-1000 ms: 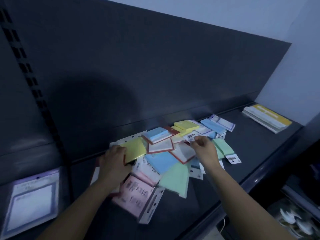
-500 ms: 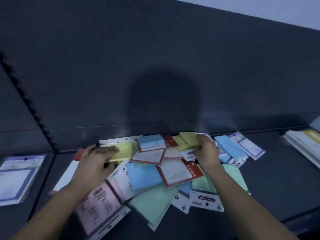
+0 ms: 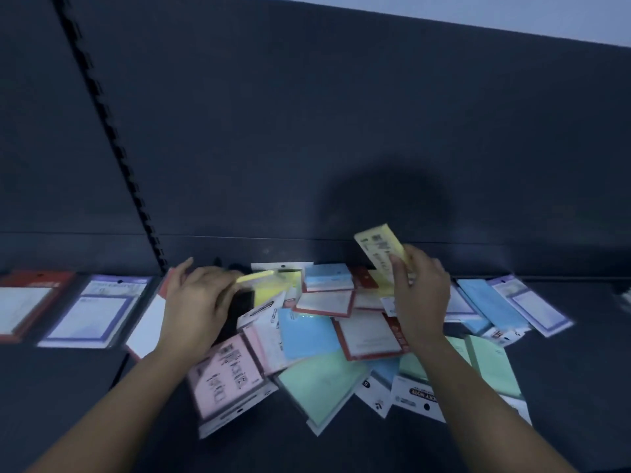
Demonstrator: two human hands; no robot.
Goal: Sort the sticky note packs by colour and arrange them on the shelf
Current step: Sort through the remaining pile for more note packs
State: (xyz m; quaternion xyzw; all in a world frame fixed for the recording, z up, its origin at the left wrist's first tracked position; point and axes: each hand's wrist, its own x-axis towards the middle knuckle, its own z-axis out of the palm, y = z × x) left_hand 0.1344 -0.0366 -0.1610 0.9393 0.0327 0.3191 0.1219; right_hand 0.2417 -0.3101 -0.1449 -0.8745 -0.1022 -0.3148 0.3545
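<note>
A jumbled pile of sticky note packs lies on the dark shelf (image 3: 563, 387): pink (image 3: 225, 377), blue (image 3: 304, 332), green (image 3: 321, 387) and red-framed white ones (image 3: 367, 336). My right hand (image 3: 420, 295) holds a small yellow pack (image 3: 380, 250) lifted above the pile, tilted with its printed back toward me. My left hand (image 3: 198, 298) grips the edge of a larger yellow pack (image 3: 269, 285) at the pile's left, raised slightly off the others.
On the left part of the shelf lie a purple-framed pack (image 3: 92, 308), a red-framed pack (image 3: 27, 305) and a white pack (image 3: 146, 326). Blue (image 3: 488, 302) and purple-framed (image 3: 529, 305) packs sit at the pile's right. A slotted upright (image 3: 112, 138) runs up the dark back panel.
My right hand has lifted the small yellow pack up off the pile. My left hand has raised the larger yellow pack's edge. The view has swung left.
</note>
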